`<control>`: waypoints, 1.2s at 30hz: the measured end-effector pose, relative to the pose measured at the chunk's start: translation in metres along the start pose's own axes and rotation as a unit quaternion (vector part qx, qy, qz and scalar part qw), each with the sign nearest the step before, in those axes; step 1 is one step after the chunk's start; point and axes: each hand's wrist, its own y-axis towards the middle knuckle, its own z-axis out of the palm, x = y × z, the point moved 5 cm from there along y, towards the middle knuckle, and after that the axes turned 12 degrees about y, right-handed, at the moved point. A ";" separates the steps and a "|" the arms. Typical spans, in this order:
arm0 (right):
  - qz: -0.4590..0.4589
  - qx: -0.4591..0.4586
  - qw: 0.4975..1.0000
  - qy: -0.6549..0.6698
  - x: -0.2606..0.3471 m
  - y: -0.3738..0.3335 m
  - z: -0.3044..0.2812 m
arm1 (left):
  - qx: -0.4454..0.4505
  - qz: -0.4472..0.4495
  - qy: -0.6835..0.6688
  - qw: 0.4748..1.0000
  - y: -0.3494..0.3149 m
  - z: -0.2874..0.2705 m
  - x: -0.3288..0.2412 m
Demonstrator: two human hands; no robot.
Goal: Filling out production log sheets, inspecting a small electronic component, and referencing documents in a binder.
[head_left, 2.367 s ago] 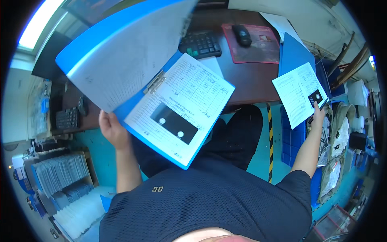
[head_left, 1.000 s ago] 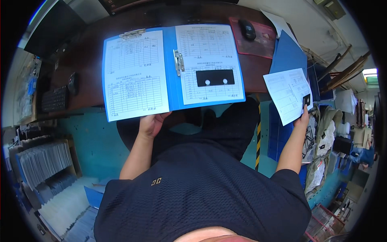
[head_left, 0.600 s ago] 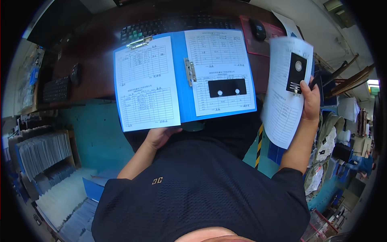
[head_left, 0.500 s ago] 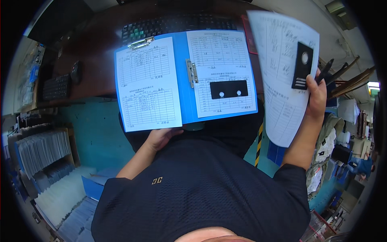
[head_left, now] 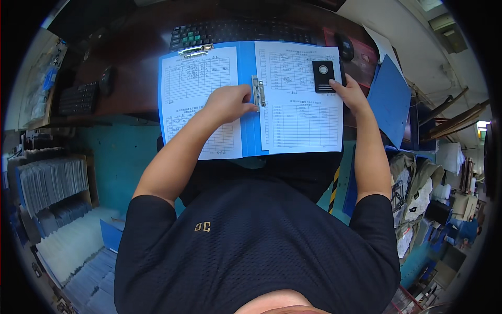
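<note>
A blue clip folder (head_left: 250, 137) lies spread out in front of me with printed forms on both sides. My left hand (head_left: 228, 103) reaches over the left form (head_left: 201, 68), its fingers curled at the metal clip (head_left: 259, 91) by the fold. On the right side lies a top form (head_left: 306, 125) with a mostly blank lower table. My right hand (head_left: 353, 95) pinches this form's right edge, thumb on top. Under the thumb is a flat black plate (head_left: 323, 73) with a round hole and thin slots. Another metal clip (head_left: 196, 50) holds the left form's top.
Behind the folder is a black keyboard (head_left: 230, 32); a dark mouse (head_left: 344, 47) rests to its right. Another blue folder (head_left: 388, 99) leans at the right. A second keyboard (head_left: 78, 98) and mouse (head_left: 107, 80) are at the left. Stacked sheets (head_left: 55, 180) fill the lower left.
The raised form with its black plate has come down onto the folder's right side, covering the page and plate there. My left hand has moved from below the folder to the clip.
</note>
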 end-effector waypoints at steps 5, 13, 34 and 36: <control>-0.028 0.026 0.999 0.011 -0.009 0.012 -0.004 | 0.077 0.019 0.040 0.996 0.016 0.004 -0.002; -0.028 0.018 0.999 0.032 -0.019 0.019 -0.007 | 0.063 0.010 0.033 0.997 0.018 0.005 -0.003; 0.012 -0.019 0.999 -0.028 0.006 0.004 0.018 | 0.094 -0.062 -0.122 0.986 0.019 0.017 0.008; -0.001 -0.005 1.000 -0.019 -0.007 0.013 0.012 | 0.086 -0.057 -0.121 0.987 0.018 0.016 0.008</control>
